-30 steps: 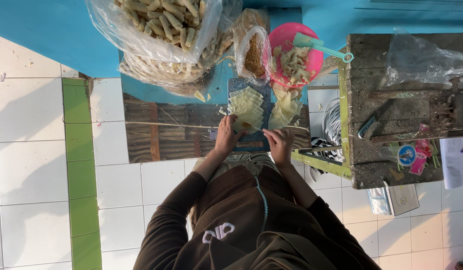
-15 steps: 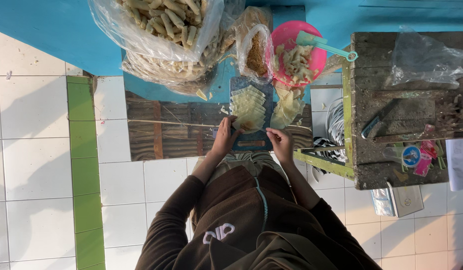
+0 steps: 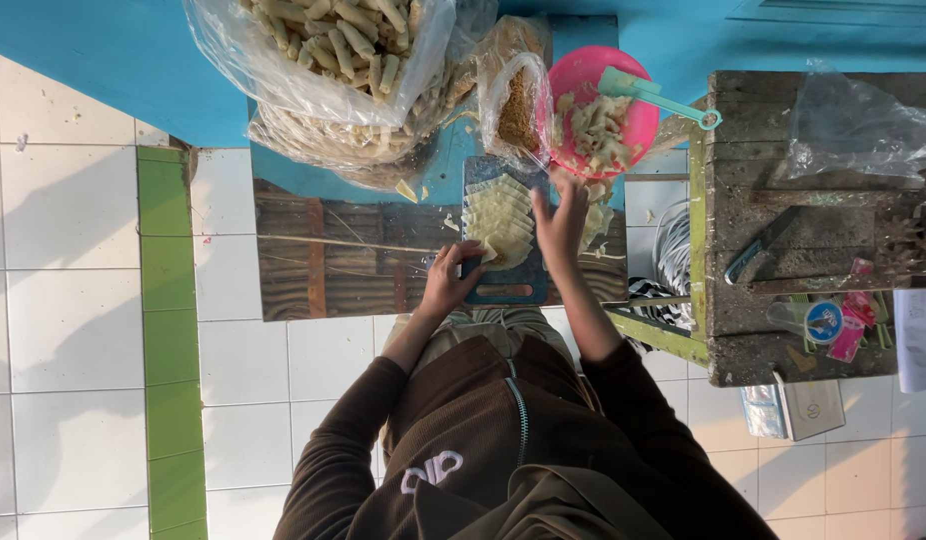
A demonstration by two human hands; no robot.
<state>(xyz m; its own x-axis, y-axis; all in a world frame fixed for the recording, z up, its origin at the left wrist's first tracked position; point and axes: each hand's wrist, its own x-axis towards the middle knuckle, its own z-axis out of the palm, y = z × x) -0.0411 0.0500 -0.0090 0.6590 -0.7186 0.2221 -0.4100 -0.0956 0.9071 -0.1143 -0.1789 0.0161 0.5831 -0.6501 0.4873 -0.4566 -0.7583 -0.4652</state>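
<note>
Head view, left hand (image 3: 451, 282), right hand (image 3: 561, 222), wrappers (image 3: 500, 220)

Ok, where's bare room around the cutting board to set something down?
Free: wooden slats beside the left hand, white tiles beyond the green strip. Crowded: clear bags and pink bowl above the cutting board; right hand blocks that side.

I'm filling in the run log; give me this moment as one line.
left hand: touching pale wrapper stack | right hand: on stack's far side, grip unclear | stack: on dark rectangular board | pink round bowl: beyond
</note>
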